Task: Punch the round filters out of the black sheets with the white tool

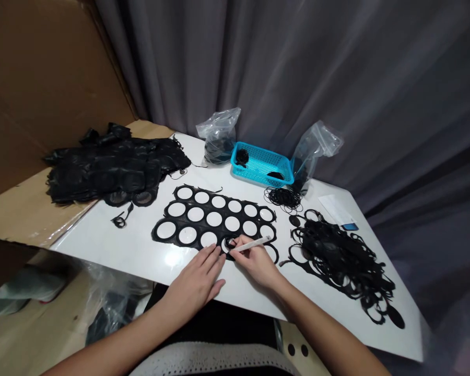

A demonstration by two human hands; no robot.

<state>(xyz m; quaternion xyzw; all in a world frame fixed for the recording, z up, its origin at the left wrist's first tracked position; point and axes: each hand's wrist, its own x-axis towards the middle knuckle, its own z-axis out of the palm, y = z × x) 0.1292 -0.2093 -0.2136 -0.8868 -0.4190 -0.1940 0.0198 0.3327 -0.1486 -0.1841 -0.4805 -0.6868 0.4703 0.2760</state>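
While the left hand (191, 281) touches the holed black sheet (204, 215), the right hand (255, 262) grips a pen (250, 244).

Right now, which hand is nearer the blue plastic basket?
Right. The right hand, holding a white pen-like tool, is below the blue plastic basket and almost in line with it; the left hand is lower and farther left of it.

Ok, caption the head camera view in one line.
Right hand holds a white tool on a black punched sheet; left hand beside.
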